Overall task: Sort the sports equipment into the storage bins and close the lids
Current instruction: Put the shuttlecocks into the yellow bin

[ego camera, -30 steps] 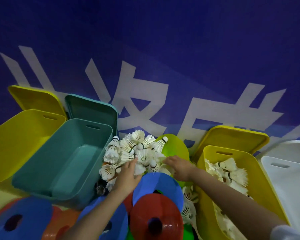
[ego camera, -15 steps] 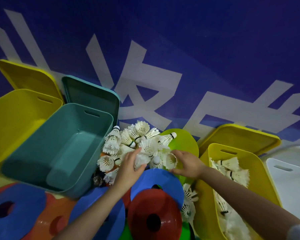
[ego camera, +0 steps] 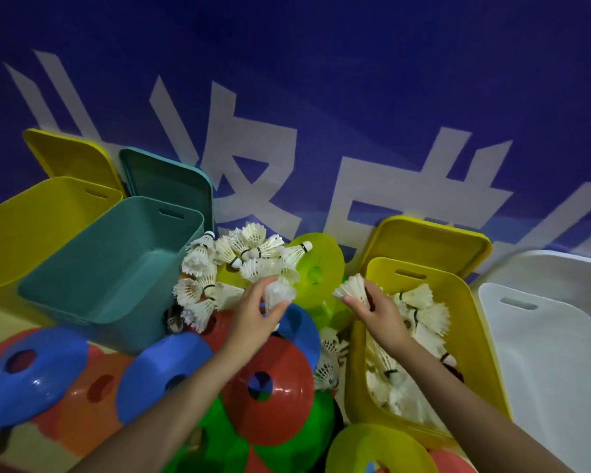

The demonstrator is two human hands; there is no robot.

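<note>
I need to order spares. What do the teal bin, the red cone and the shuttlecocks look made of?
Teal bin: matte moulded plastic, one piece with a cut-out handle. Red cone: glossy thin plastic, showing highlights. Shuttlecocks: white feather-like skirts, real or synthetic unclear, with pale rounded tips.

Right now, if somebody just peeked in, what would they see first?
Probably the fluffy pile of white shuttlecocks in the middle, between the teal bin and the yellow bin that already holds shuttlecocks. The left hand pinches one shuttlecock at the pile, and the right hand holds another at the yellow bin's near-left rim. In front lie bright blue, red and green disc cones.
</note>
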